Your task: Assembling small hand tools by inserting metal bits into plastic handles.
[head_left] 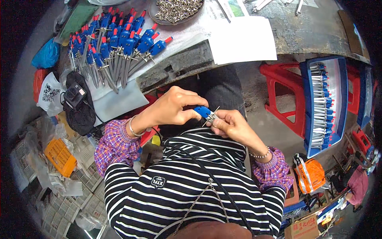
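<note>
In front of my striped top I hold a small tool with a blue plastic body (202,111) and metal parts with a thin crosswise pin; its exact kind is unclear. My left hand (175,106) is closed, thumb and fingers pinching the blue end. On the metal end, my right hand (230,125) is closed with thumb and fingertips. The rest of the piece is hidden by my hands. At the far left of the bench lies a fanned pile of similar blue tools (127,44) with red tips and long metal blades.
A round dish of small metal fittings (179,11) and a white paper sheet (242,40) are on the bench (302,36). At right, a blue tray (338,119) of similar tools stands by a red stool (286,95). An orange basket (59,157) is at left.
</note>
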The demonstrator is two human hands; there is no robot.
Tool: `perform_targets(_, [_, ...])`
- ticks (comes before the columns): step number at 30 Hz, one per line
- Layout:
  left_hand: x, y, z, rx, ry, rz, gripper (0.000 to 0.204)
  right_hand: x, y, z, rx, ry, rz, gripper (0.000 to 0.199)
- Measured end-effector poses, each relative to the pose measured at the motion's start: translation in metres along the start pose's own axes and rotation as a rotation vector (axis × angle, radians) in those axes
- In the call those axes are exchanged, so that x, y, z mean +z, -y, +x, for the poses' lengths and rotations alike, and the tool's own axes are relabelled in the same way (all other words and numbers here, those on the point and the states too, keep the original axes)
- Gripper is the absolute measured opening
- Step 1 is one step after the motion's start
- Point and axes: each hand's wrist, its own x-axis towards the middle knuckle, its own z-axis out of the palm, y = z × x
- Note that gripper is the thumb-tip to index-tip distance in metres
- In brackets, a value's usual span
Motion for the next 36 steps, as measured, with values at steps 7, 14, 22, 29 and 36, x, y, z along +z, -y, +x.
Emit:
perform_targets(7, [-0.0001, -0.0027, 0.0002, 0.007, -0.031, 0.013, 0.025, 0.0028, 0.0028, -0.0017, -0.011, -0.02, -0.019, 0.019])
perform_targets(14, [-0.0021, -0.0036, 0.0022, 0.019, -0.021, 0.008, 0.026, 0.0016, 0.0018, -0.0015, -0.049, -0.051, -0.088, 0.019])
perform_targets(22, [-0.0012, -0.0019, 0.0023, 0.041, -0.026, -0.007, 0.026, 0.0031, 0.0041, -0.0028, -0.069, -0.061, -0.087, 0.018])
perform_targets(29, [0.0004, -0.0024, 0.0006, 0.037, -0.071, 0.037, 0.025, 0.0003, 0.0031, -0.0017, -0.051, -0.058, -0.055, 0.019])
perform_targets(36, [-0.0017, -0.0034, 0.0017, 0.032, -0.044, 0.014, 0.025, 0.0, 0.0069, -0.0022, -0.082, -0.049, -0.114, 0.018])
